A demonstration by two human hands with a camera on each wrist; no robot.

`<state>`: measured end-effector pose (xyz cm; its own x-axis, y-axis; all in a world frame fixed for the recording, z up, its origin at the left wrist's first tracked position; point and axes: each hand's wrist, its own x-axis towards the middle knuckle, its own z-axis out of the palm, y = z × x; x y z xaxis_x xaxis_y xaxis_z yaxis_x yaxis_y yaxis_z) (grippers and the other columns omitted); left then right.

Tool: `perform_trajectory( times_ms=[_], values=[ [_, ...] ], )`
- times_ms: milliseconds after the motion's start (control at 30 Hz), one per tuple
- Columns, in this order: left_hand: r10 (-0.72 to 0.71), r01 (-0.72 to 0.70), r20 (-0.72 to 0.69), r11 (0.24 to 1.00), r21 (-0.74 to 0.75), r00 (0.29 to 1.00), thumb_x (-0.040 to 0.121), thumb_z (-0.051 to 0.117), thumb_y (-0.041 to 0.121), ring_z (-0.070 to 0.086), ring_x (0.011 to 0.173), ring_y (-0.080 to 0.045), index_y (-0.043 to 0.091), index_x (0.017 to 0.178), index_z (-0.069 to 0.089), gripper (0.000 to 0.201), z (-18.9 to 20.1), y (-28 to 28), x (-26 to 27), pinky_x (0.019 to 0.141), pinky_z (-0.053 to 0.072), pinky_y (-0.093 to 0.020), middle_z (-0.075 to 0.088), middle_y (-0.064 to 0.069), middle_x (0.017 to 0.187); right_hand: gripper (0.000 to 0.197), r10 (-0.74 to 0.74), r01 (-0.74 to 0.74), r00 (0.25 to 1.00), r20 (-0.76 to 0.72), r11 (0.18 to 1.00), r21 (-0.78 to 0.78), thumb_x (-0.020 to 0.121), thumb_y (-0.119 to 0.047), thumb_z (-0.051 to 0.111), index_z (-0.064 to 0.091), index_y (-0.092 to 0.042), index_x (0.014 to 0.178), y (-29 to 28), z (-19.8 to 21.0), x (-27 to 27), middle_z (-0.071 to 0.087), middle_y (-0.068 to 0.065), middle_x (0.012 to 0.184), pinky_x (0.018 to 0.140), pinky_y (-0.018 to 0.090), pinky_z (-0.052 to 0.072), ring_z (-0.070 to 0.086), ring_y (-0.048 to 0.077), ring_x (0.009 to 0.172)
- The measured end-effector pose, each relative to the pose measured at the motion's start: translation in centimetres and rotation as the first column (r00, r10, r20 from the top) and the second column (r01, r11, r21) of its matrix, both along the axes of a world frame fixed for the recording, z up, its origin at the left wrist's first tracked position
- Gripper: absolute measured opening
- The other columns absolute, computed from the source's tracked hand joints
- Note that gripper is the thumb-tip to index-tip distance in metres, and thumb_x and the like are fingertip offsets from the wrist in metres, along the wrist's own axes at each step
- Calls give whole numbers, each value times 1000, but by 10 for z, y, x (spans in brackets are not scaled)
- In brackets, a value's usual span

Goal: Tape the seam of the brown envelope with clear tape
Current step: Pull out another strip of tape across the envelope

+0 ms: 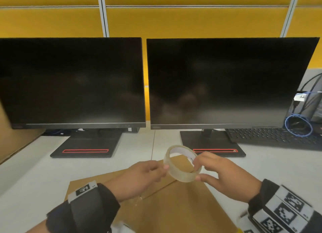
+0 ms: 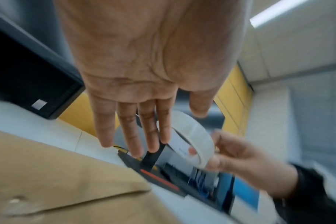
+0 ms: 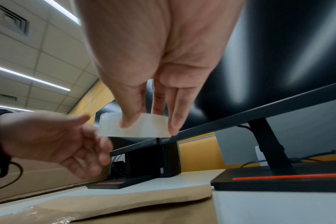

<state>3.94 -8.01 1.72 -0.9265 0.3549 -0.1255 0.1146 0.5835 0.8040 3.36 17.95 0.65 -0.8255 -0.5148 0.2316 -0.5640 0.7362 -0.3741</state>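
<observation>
Presently listed: one roll of clear tape with a white inner core (image 1: 183, 164), held in the air above the far end of a flat brown paper envelope (image 1: 174, 206). The right hand (image 1: 224, 175) pinches the roll, thumb on its outer face and fingers through the core. The left hand (image 1: 144, 177) is at the roll's left edge, fingertips touching it; the left wrist view shows those fingers nearly straight. The envelope lies on a white counter (image 1: 34, 171), its flap seam running diagonally. Behind stand two dark monitors (image 1: 73, 81) and a black keyboard (image 1: 271, 136).
</observation>
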Motion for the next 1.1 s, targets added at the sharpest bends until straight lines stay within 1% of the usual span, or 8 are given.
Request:
perform_trajectory(
  times_ms=[67, 167, 333, 467, 600, 767, 900, 1100],
  values=[
    [65, -74, 57, 981, 180, 996, 86, 49, 61, 67, 98, -3, 28, 104, 69, 43, 9, 1, -4, 95, 50, -30, 71, 12, 104, 18, 27, -27, 1000, -15, 1000, -10, 86, -51, 50, 53, -37, 96, -8, 5, -1, 51, -23, 111, 90, 20, 46, 53, 1, 105],
    [75, -86, 54, 964, 250, 996, 86, 59, 51, 67, 102, -10, 21, 109, 66, 39, 14, 5, -8, 98, 50, -35, 74, 7, 103, 18, 57, -57, 998, 3, 998, -4, 85, -48, 56, 58, -35, 96, -21, 8, -5, 48, -25, 113, 95, 20, 43, 50, -6, 107],
    [38, -37, -1, 972, 234, 999, 88, 66, 30, 67, 95, -15, 12, 112, 60, 30, 18, 8, -4, 86, 50, -28, 75, -5, 100, 14, 80, -79, 994, 76, 997, -16, 84, -43, 59, 63, -39, 97, -33, 3, -7, 50, -24, 119, 101, 20, 41, 51, -3, 113],
    [-7, 13, -34, 981, 191, 999, 82, 76, 26, 68, 85, -29, 13, 103, 61, 29, 6, 3, 1, 87, 53, -34, 75, -10, 98, 8, 20, -11, 998, 52, 986, -167, 85, -39, 56, 55, -45, 81, -41, 6, -1, 62, -16, 99, 87, 29, 52, 62, 2, 92],
    [5, 7, -87, 990, 143, 996, 81, 76, 25, 62, 71, -11, 18, 96, 61, 22, -2, 2, 8, 73, 50, -24, 73, 6, 82, 9, -78, 84, 996, 32, 916, -392, 91, -30, 57, 57, -40, 91, -49, 12, 2, 65, -14, 92, 83, 23, 53, 65, 6, 87],
    [53, -38, -178, 995, 88, 983, 78, 77, 31, 51, 62, -10, 23, 89, 59, 23, -8, 4, 9, 63, 43, -25, 70, -2, 84, 20, -101, 168, 981, 167, 874, -456, 93, -34, 55, 65, -34, 111, -58, 14, 2, 66, -16, 102, 82, 15, 50, 65, 2, 93],
    [99, -87, -240, 994, 59, 966, 77, 77, 33, 45, 51, -3, 26, 82, 56, 23, -11, 7, 9, 56, 42, -20, 60, 14, 67, 20, -87, 148, 984, 157, 889, -433, 89, -33, 61, 71, -31, 106, -65, 14, 8, 67, -16, 110, 91, 19, 51, 66, -1, 95],
    [114, -117, -289, 993, 5, 951, 76, 77, 37, 46, 51, 0, 28, 84, 57, 23, -12, 6, 11, 58, 43, -22, 67, 8, 75, 16, -53, 137, 983, 176, 850, -509, 82, -26, 72, 69, -42, 84, -68, 10, 11, 69, -17, 108, 97, 25, 51, 67, -3, 96]
  ],
)
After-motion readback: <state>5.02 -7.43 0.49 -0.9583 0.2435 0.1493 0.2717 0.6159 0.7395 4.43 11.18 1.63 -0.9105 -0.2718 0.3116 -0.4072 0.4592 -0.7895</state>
